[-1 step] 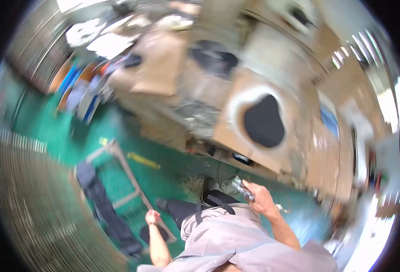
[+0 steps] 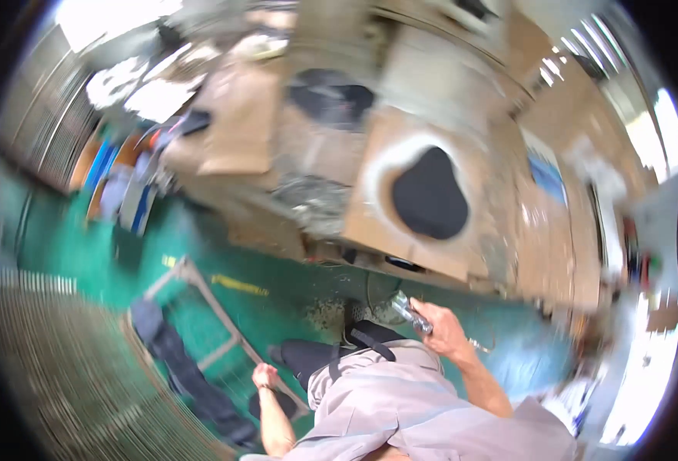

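The picture is blurred by motion. My right hand [image 2: 444,329] is raised in front of my knee and grips a short silvery metal tool [image 2: 406,310] that points up and left. My left hand [image 2: 264,376] is lower down, closed on the slanted rail of a pale wooden frame [image 2: 218,311] lying on the green floor [image 2: 293,288]. A dark cloth [image 2: 171,355] hangs over the frame's left side. My legs in grey trousers [image 2: 370,396] and black shoes [image 2: 366,335] fill the space between my hands.
Ahead stands a cluttered workbench with a brown board bearing a large black patch ringed in white [image 2: 428,192], cardboard sheets [image 2: 239,123] and a dark object [image 2: 330,98]. A ribbed metal surface [image 2: 55,369] curves along the lower left. Blue and orange items [image 2: 112,180] lean at the left.
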Motion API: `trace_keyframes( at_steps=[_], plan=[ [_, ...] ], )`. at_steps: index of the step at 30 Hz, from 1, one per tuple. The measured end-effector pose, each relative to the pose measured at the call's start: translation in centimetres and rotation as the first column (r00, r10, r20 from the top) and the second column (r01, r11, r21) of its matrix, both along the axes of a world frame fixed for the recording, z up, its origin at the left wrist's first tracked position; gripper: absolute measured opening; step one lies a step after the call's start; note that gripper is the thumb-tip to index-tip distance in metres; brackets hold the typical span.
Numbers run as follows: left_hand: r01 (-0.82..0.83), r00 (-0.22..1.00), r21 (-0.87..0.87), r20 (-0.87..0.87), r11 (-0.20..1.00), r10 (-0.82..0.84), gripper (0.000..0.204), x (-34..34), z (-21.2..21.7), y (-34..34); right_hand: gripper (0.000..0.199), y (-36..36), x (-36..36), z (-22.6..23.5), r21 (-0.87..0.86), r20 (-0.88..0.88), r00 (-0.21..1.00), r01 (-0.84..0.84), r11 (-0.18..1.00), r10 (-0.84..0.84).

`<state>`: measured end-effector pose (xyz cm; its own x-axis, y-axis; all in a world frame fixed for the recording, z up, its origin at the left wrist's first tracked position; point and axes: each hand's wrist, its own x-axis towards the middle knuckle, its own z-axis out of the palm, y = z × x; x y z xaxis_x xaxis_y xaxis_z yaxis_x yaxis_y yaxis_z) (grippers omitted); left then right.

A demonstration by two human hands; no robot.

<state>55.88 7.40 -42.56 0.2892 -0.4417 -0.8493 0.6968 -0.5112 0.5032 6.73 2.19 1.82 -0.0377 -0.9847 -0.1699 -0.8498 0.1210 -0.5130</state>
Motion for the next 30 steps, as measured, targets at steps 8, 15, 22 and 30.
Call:
trace_keyframes(
  at_steps=[8,15,22,30],
  plan=[
    [0.768,0.603,0.245,0.035,0.592,-0.797,0.047,-10.5,3.4,-12.8,0.049,5.1,-11.4,10.6,-0.345,0.204,0.785,0.617,0.707,-0.585],
    [0.863,0.357,0.308,0.19,0.401,-0.915,0.043,-12.0,6.5,-23.7,0.052,8.7,-9.8,13.6,-0.232,0.229,0.699,0.715,0.66,-0.677],
    [0.913,0.164,0.32,0.277,0.252,-0.947,0.043,-16.2,8.8,-27.8,0.054,10.3,-8.9,12.8,-0.188,0.316,0.67,0.738,0.648,-0.672],
    [0.977,0.21,-0.084,0.291,0.194,-0.933,0.04,-34.9,13.1,-25.7,0.054,9.3,-13.0,12.7,-0.319,0.336,0.663,0.748,0.582,-0.669]
  ],
)
